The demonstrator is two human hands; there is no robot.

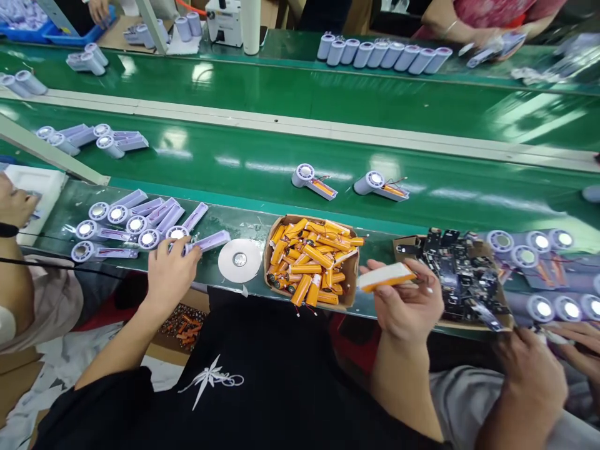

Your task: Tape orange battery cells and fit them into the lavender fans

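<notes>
Right hand holds a white-topped, orange cylindrical battery.

Orange batt w/ white strip, R hand; lilac fan under L hand

Bright overall; lamps out of frame, reflections suggest overhead. White glare streaks on near green belt, broader ones at right on far green belt. Round white ends at right nearly blown out. Black shirt loses detail. Orange cells fairly crisp; far-right co-worker's hands soft, side edges stretched
</notes>
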